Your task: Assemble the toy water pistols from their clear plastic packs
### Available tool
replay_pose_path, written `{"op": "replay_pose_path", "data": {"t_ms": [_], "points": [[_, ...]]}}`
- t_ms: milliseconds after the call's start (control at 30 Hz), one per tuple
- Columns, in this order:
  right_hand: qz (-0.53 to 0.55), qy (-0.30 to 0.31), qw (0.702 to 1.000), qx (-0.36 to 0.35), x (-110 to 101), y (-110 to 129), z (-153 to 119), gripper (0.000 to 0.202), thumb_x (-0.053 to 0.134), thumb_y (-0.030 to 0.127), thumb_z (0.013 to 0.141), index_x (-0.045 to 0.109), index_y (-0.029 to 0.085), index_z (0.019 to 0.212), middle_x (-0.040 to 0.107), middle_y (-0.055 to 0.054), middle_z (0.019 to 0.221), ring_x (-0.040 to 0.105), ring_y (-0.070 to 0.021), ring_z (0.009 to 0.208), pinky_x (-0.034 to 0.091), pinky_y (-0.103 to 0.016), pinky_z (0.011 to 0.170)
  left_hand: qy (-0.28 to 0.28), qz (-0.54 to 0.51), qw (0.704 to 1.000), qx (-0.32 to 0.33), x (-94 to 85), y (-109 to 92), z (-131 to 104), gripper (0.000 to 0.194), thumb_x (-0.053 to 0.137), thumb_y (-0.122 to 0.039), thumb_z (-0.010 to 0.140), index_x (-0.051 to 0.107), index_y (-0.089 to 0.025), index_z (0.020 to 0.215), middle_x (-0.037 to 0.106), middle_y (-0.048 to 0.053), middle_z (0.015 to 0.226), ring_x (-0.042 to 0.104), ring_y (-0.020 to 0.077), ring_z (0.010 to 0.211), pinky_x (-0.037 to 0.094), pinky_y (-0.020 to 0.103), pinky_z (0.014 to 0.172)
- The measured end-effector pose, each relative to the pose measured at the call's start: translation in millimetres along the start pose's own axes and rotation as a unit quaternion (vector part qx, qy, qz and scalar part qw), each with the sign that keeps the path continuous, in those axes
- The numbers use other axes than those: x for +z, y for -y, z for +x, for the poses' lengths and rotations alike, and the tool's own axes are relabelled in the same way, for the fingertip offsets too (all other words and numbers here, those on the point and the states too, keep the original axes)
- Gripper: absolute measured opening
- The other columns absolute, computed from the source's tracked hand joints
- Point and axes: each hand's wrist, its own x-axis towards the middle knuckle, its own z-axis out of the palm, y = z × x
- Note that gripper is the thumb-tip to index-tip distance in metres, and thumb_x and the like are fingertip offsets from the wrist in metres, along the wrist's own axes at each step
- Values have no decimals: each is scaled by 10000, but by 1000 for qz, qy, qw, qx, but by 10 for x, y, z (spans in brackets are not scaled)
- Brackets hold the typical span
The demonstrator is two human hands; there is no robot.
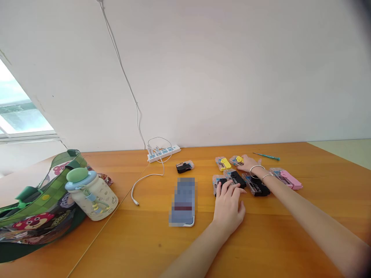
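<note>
- Left hand (228, 206): fingers spread loosely over two black packages (238, 178).
- Right hand (249, 163): fingers at a yellow package (237, 160); whether gripping, one cannot tell.

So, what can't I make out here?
All in the head view:
Phone screen: blurred by blocky pixels.
Yellow pack at the right hand: partly covered by that hand; whether it is gripped, I cannot tell.
Black pack at the left hand: its near end is hidden by that hand.
Green bag: cut off by the left edge.
</note>
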Motion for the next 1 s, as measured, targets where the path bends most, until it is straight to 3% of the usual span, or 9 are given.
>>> {"op": "replay_pose_path", "data": {"t_ms": [100,200,333,433,500,633,767,867,1000], "points": [[-16,40,998,50,-15,-39,-54,377,584,327,819,523,111,1123,595,-116,1061,597,-227,918,490,-400,779,-25,-14,1000,-11,-38,-16,13,307,492,-122,757,537,-263,1026,601,3,1141,419,225,1176,275,466,1058],[-7,48,998,51,-72,72,-266,596,669,339,713,427,103,1203,572,-153,1131,575,-274,990,474,-389,812,-60,-21,995,-77,-58,-11,28,243,467,-163,814,527,-256,1030,617,21,1082,444,236,1114,348,445,959],[4,17,1000,-25,-208,394,-772,568,611,396,734,388,178,1209,568,-126,1150,560,-291,1029,481,-395,783,-81,-40,983,-160,-66,-5,36,165,414,-273,886,500,-237,1022,621,38,1048,482,232,1026,366,416,871],[-11,0,998,-69,-315,584,-1100,529,556,449,776,377,203,1208,561,-123,1154,547,-290,1054,493,-375,744,-81,-57,981,-167,-79,-23,28,153,402,-331,897,480,-216,960,629,45,1008,528,216,971,353,395,851],[-15,-26,998,-56,-365,641,-1223,546,548,480,781,365,206,1216,556,-129,1157,553,-294,1043,495,-371,730,-72,-71,983,-151,-95,-40,19,132,409,-326,893,458,-211,938,643,41,991,555,208,956,344,388,848],[-2,-43,998,-42,-375,664,-1300,565,542,502,785,342,217,1230,531,-134,1190,549,-299,1053,497,-374,738,-49,-92,986,-134,-120,-60,13,98,413,-299,886,435,-208,915,676,31,936,588,200,907,346,380,831],[35,-56,997,-45,-309,694,-1342,557,554,453,790,323,206,1233,502,-144,1204,490,-309,1132,454,-434,867,-59,-98,981,-156,-112,-45,26,119,426,-321,880,438,-207,914,690,15,906,599,189,865,347,377,844],[93,-23,994,-59,-266,721,-1400,466,508,361,832,314,219,1231,495,-131,1191,479,-284,1140,431,-449,910,-78,-136,970,-188,-95,-20,34,204,414,-344,889,405,-210,1043,692,-3,818,614,180,803,376,366,826],[161,25,985,-52,-237,738,-1460,412,431,304,878,292,230,1259,442,-124,1262,448,-256,1180,423,-438,940,-75,-196,956,-206,-100,-12,20,357,376,-393,903,317,-237,1219,662,-16,770,607,158,663,437,304,682]]}}
